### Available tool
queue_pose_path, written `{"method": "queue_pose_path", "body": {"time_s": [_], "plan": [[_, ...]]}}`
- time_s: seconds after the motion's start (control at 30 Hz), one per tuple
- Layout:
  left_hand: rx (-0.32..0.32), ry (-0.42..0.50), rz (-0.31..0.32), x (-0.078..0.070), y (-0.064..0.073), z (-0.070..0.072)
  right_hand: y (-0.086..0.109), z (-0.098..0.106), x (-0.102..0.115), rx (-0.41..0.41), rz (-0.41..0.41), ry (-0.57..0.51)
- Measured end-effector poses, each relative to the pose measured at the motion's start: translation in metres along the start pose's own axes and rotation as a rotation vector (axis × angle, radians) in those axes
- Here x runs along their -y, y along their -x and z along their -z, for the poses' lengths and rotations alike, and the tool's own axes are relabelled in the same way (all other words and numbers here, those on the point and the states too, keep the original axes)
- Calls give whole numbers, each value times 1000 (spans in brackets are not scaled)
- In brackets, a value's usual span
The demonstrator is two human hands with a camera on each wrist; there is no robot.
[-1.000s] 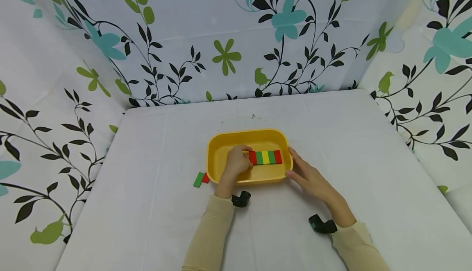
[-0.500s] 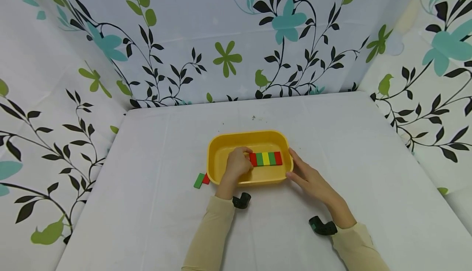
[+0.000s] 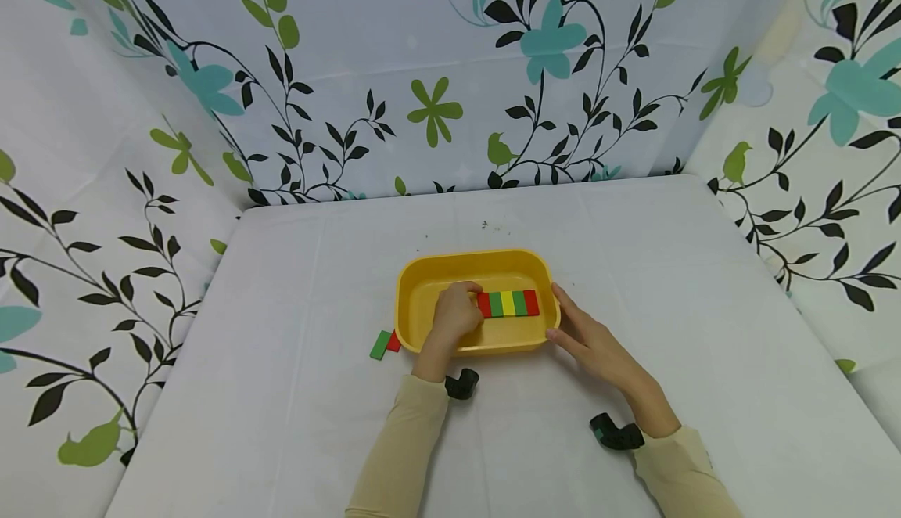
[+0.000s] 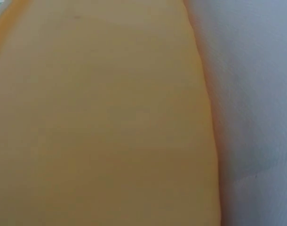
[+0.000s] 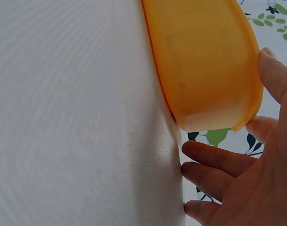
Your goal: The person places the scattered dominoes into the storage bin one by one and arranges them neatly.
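A yellow plastic tray [image 3: 429, 267] lies on the table, also seen from the side in the right wrist view. Inside it, red, green and yellow flat blocks [image 3: 508, 303] stand edge to edge in a row. My left hand [image 3: 454, 318] reaches into the tray and pinches the red block [image 3: 484, 304] at the row's left end by its two short ends; the fingertips are partly hidden. My right hand [image 3: 594, 346] touches the tray's right end, thumb and index finger at the rim, its other fingers spread. The left wrist view shows only the tray wall [image 4: 106, 113].
A green block [image 3: 380, 344] and a red block [image 3: 394, 342] lie outside the tray by its near left corner. White cloth covers the table [image 3: 317, 291]. Leaf-patterned curtains [image 3: 331, 72] stand behind and at both sides.
Both hands, the tray and the blocks hold nearly the same places. The whole head view has shifted slightly.
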State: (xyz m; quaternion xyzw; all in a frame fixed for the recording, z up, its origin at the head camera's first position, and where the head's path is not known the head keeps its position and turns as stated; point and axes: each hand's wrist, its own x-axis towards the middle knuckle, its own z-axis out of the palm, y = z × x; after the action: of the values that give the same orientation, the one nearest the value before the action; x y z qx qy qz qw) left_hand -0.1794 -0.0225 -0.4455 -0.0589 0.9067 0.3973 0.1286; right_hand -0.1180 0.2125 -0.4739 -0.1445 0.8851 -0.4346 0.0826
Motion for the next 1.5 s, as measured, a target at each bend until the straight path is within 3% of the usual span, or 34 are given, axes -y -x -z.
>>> {"method": "queue_pose_path", "body": {"time_s": [0.53, 0.77, 0.97, 1.1, 1.23, 1.37, 1.5], "plan": [[6, -4, -42, 2, 2, 0, 0, 0, 0, 2, 1, -7], [-65, 20, -185, 3, 7, 11, 0, -2, -1, 11, 3, -18], [-113, 91, -280, -2, 23, 44, 0, -2, 1, 10, 8, -19], [-193, 99, -347, -2, 38, 73, 0, -2, 2, 9, 4, -19], [-283, 82, -416, 9, 53, 101, 0, -1, 3, 15, -5, -19], [-353, 89, -427, 29, 63, 127, 1, 0, 3, 9, -2, -11], [-351, 77, -355, 54, 67, 146, 1, 0, 2, 3, 0, -12]]}}
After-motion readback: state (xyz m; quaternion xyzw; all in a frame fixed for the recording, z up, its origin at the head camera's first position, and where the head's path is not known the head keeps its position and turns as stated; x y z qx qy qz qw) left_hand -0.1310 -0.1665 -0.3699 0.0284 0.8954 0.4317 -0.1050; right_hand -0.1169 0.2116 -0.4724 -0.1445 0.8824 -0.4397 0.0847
